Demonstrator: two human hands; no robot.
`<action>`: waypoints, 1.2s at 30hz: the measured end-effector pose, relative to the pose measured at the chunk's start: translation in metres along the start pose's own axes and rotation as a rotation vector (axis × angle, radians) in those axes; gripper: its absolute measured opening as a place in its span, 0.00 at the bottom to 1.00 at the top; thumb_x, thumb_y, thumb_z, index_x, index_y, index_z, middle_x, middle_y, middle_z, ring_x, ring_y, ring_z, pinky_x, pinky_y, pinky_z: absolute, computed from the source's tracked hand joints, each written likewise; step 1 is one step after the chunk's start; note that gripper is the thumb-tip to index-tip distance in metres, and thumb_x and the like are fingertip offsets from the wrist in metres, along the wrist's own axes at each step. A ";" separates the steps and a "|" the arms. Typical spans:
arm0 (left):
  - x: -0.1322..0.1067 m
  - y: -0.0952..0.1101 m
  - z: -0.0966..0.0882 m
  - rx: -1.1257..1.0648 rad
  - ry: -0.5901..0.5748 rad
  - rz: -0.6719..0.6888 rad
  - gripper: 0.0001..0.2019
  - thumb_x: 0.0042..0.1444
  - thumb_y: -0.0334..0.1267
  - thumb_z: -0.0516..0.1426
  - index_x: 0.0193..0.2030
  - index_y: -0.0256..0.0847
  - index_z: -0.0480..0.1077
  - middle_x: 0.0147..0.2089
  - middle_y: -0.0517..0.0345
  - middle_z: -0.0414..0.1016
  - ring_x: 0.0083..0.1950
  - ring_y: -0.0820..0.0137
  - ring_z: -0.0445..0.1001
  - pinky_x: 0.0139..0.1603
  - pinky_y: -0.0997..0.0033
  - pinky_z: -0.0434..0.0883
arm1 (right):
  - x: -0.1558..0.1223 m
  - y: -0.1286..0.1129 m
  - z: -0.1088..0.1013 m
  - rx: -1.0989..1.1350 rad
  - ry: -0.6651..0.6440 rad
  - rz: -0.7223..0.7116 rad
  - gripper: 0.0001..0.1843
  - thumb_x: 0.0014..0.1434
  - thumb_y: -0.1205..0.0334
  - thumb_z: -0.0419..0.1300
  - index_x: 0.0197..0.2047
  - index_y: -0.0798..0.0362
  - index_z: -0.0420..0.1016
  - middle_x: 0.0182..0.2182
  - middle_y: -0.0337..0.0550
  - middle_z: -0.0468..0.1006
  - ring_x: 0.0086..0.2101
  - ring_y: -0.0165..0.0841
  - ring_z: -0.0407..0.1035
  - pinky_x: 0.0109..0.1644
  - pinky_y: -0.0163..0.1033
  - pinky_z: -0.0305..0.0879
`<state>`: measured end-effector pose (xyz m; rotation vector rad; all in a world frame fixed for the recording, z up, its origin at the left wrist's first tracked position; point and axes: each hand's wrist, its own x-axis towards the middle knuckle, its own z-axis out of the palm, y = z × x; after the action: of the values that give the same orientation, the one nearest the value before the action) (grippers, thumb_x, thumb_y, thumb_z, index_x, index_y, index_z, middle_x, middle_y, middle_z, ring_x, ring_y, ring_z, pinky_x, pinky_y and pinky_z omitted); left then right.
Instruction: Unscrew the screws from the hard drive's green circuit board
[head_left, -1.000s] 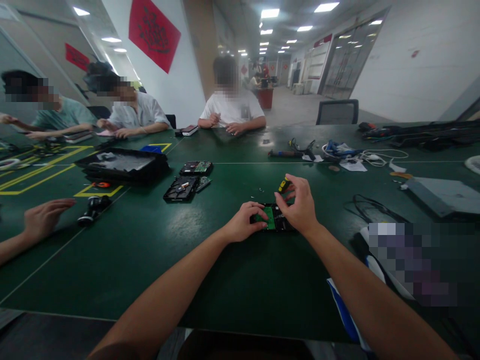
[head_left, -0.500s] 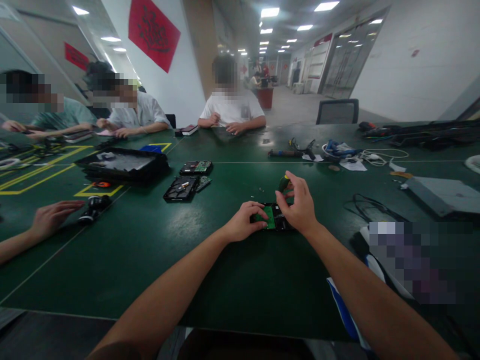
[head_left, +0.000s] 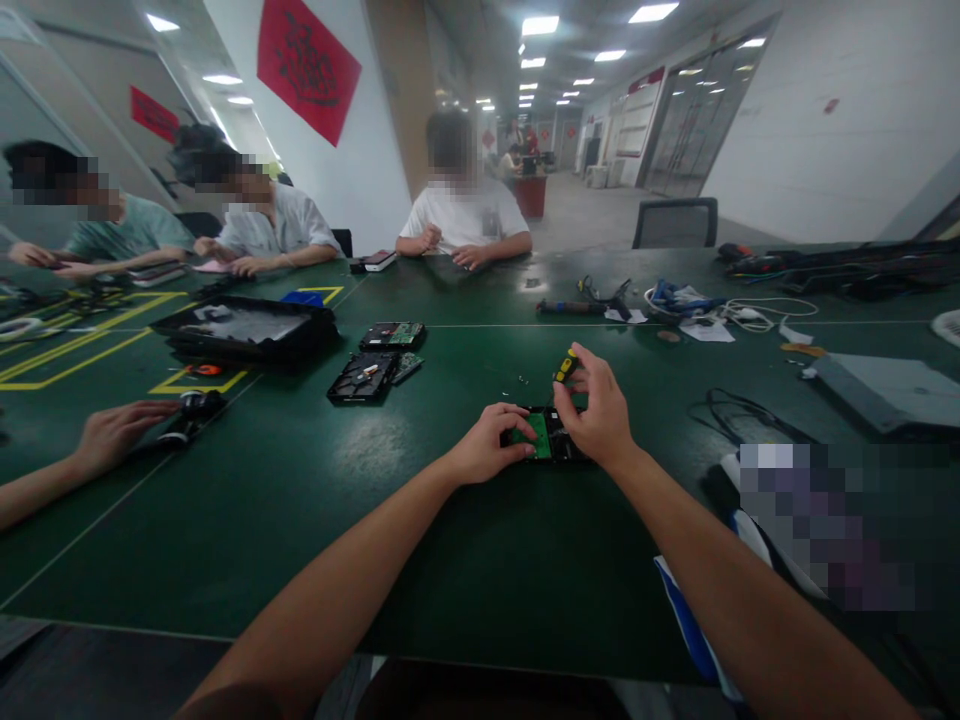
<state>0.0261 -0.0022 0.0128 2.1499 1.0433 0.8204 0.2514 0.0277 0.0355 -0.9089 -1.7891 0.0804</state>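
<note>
A black hard drive (head_left: 559,436) with a green circuit board lies flat on the table in front of me. My left hand (head_left: 491,440) grips its left end, thumb and fingers bent over the board. Above the drive, my right hand (head_left: 600,405) pinches the yellow and black handle of a screwdriver (head_left: 566,366). The handle stands tilted, and the tip toward the drive is hard to make out. Just beyond the drive lie a few tiny bits, perhaps screws (head_left: 523,379).
Opened drives (head_left: 364,378) lie left of centre, near a black tray (head_left: 247,330). A co-worker's hand (head_left: 112,435) rests by a dark cylindrical object (head_left: 191,415) at left. Cables (head_left: 750,312) and a grey metal box (head_left: 892,385) occupy the right. Other people sit across the table.
The screwdriver handle has turned in my right fingers, so its yellow side now faces me. My left hand and the hard drive have stayed in place.
</note>
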 end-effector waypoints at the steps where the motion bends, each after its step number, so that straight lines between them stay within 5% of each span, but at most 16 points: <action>1: 0.000 0.000 0.000 -0.002 -0.001 0.001 0.09 0.59 0.36 0.67 0.47 0.45 0.78 0.62 0.50 0.69 0.67 0.57 0.65 0.71 0.48 0.61 | 0.000 0.000 0.000 0.005 -0.002 0.000 0.35 0.66 0.60 0.60 0.73 0.43 0.54 0.59 0.54 0.71 0.47 0.43 0.77 0.49 0.54 0.82; 5: 0.000 -0.001 0.000 -0.006 -0.002 0.001 0.10 0.59 0.36 0.67 0.47 0.45 0.78 0.62 0.50 0.69 0.68 0.57 0.65 0.71 0.48 0.61 | 0.000 0.001 0.002 0.024 -0.011 0.024 0.35 0.67 0.61 0.60 0.73 0.46 0.52 0.60 0.54 0.73 0.49 0.44 0.77 0.57 0.58 0.77; 12: 0.000 -0.001 0.000 0.002 0.000 0.006 0.09 0.59 0.35 0.67 0.46 0.45 0.78 0.62 0.50 0.69 0.68 0.57 0.65 0.71 0.48 0.60 | 0.000 0.002 0.002 -0.047 0.030 0.003 0.34 0.64 0.57 0.64 0.70 0.44 0.57 0.57 0.53 0.74 0.41 0.41 0.78 0.43 0.52 0.82; 18: 0.000 0.001 0.000 -0.006 0.004 0.003 0.09 0.59 0.35 0.67 0.46 0.45 0.78 0.62 0.50 0.69 0.68 0.57 0.65 0.71 0.48 0.61 | 0.000 0.000 0.000 -0.057 -0.005 -0.011 0.34 0.66 0.60 0.59 0.72 0.43 0.54 0.56 0.52 0.73 0.42 0.42 0.77 0.47 0.55 0.81; 24: -0.001 0.000 0.000 0.002 0.002 0.021 0.09 0.59 0.36 0.67 0.47 0.45 0.78 0.62 0.50 0.69 0.68 0.57 0.65 0.70 0.49 0.61 | 0.001 0.000 -0.001 -0.098 0.042 -0.005 0.36 0.63 0.58 0.64 0.71 0.44 0.56 0.56 0.53 0.70 0.38 0.40 0.75 0.39 0.50 0.82; 31: 0.000 -0.001 0.000 0.003 -0.006 0.007 0.10 0.59 0.36 0.67 0.47 0.45 0.78 0.62 0.50 0.69 0.67 0.57 0.65 0.71 0.49 0.61 | 0.001 -0.003 -0.001 -0.043 -0.021 0.008 0.37 0.66 0.61 0.59 0.74 0.43 0.51 0.56 0.53 0.69 0.43 0.41 0.75 0.47 0.53 0.81; 36: -0.001 -0.002 0.000 0.000 -0.002 0.022 0.10 0.59 0.36 0.67 0.47 0.45 0.78 0.62 0.50 0.69 0.68 0.57 0.64 0.71 0.49 0.60 | 0.001 -0.001 -0.001 -0.029 -0.003 0.005 0.35 0.65 0.60 0.62 0.72 0.43 0.55 0.54 0.51 0.68 0.39 0.38 0.74 0.37 0.46 0.81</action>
<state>0.0249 -0.0016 0.0107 2.1656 1.0196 0.8282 0.2515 0.0270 0.0375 -0.9342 -1.7950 0.0596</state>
